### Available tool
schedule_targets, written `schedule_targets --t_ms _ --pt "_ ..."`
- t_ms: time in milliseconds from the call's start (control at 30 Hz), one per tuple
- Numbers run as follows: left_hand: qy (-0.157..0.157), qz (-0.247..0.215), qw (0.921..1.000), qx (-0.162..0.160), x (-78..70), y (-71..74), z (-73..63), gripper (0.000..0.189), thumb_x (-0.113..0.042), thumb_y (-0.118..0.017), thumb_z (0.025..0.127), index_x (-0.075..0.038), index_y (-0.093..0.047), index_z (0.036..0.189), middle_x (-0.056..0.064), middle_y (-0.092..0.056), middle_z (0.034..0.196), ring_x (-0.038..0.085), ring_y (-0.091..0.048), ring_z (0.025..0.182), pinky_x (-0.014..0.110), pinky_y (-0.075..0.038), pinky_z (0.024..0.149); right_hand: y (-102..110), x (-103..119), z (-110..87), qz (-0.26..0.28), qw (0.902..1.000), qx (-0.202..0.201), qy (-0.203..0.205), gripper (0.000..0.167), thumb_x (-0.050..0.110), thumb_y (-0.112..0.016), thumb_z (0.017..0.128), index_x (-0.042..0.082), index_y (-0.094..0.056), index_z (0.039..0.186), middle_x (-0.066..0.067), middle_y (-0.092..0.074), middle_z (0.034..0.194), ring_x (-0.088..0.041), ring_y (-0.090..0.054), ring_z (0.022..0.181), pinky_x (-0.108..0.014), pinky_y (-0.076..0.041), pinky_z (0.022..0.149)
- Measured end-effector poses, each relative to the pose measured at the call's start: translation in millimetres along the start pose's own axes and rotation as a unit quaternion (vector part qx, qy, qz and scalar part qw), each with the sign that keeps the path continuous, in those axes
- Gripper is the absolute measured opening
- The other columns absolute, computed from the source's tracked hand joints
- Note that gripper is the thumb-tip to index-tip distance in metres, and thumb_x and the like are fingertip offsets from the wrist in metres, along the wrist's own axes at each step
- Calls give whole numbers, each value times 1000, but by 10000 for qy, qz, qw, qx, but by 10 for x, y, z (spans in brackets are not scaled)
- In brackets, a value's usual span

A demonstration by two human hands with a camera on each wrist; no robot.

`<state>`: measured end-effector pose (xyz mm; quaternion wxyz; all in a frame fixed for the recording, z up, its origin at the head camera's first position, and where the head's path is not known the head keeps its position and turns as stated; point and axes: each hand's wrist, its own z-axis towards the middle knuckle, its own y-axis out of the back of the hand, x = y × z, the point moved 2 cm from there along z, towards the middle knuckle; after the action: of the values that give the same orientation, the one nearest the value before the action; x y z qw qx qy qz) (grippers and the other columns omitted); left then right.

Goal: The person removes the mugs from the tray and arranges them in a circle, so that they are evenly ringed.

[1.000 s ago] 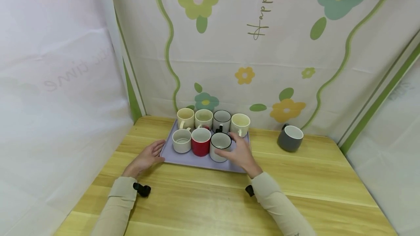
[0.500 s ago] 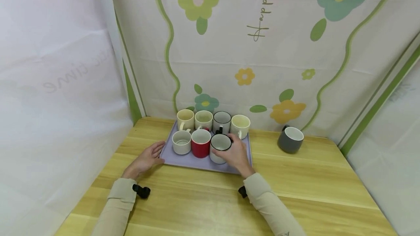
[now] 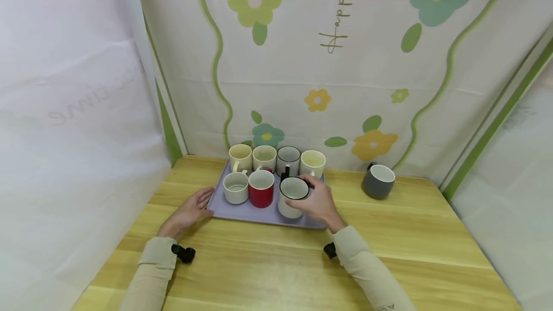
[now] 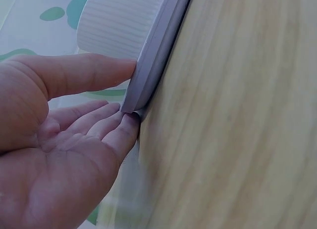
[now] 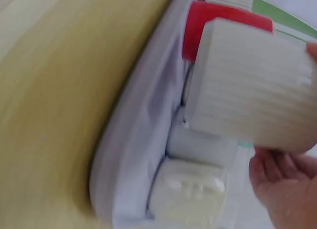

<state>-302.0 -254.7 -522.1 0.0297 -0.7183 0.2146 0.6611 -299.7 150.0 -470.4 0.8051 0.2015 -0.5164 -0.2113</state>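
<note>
Wooden desk meets floral cloth; right hand grips a mug, straight-fingered left hand touches the tray's near-left corner.

My head view looked forward and down from the near side across the worktop to the far flowered cloth. I had the left wrist view rolled sideways, close to the left fingers and the tray. The right wrist view, also rolled, faced the pale mug closely and shared the red mug with the head view.
</note>
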Motion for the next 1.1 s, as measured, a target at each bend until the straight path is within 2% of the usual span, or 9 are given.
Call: schedule_targets --t_ms 133,267,367,500,600,767,967,1033,1100 --pt "-6 -73 10000 -6 -10 6 -17 88 9 -63 98 5 -9 168 29 -8 175 48 -11 162 52 -21 131 187 -41 -45 244 9990 302 223 72 29 -102 66 17 -69 129 -3 -74 124 -23 -70 114 -49 -59 107" --pt "104 -96 9999 -73 12 7 -30 90 10 -65 96 4 -10 168 28 -11 175 46 -13 163 52 -23 132 409 -92 -96 323 9978 482 317 77 27 -101 67 13 -68 135 -7 -74 128 -30 -71 117 -55 -58 107" --pt "141 -95 9998 -100 31 13 -31 90 10 -65 96 4 -11 168 28 -11 175 46 -14 163 51 -23 131 581 -155 -111 259 9983 451 279 78 29 -101 69 12 -67 137 -8 -74 130 -33 -71 119 -52 -59 104" --pt "102 -66 9999 -103 26 24 -20 88 10 -64 97 4 -12 168 28 -11 175 46 -13 162 51 -24 130 813 -271 -98 24 9995 260 185 75 29 -101 70 12 -68 135 -8 -75 128 -29 -70 120 -32 -57 105" --pt "43 -10 9999 -99 4 24 -8 87 9 -64 97 5 -12 167 29 -12 174 47 -14 162 52 -23 131 974 -369 -85 -120 9998 137 121 73 28 -100 70 11 -69 134 -9 -75 127 -27 -70 120 -28 -54 109" --pt "45 -76 9999 -92 -11 10 -6 88 10 -64 97 5 -11 167 30 -11 174 48 -13 162 52 -23 131 1144 -575 -101 -235 9996 114 -57 73 29 -99 74 10 -67 136 -13 -71 132 -31 -67 126 -43 -52 115" --pt "14 -167 9999 -42 -14 3 -11 87 11 -63 97 7 -11 167 30 -9 174 48 -11 162 51 -23 130 1240 -816 -163 -388 9987 23 -317 77 31 -98 75 8 -64 140 -16 -68 136 -33 -65 127 -5 -45 104" --pt "0 -180 9998 -55 -12 3 -12 87 12 -63 97 7 -11 167 31 -10 174 48 -11 162 52 -23 130 1258 -886 -180 -458 9981 -20 -400 78 33 -98 75 7 -63 141 -17 -68 137 -34 -65 127 -4 -45 102" --pt "20 -159 9999 -56 -13 3 -15 87 11 -63 97 7 -11 167 30 -10 174 48 -12 162 52 -23 130 1270 -953 -193 -494 9976 -20 -482 79 34 -97 76 6 -63 141 -17 -67 138 -34 -65 129 -10 -48 106"
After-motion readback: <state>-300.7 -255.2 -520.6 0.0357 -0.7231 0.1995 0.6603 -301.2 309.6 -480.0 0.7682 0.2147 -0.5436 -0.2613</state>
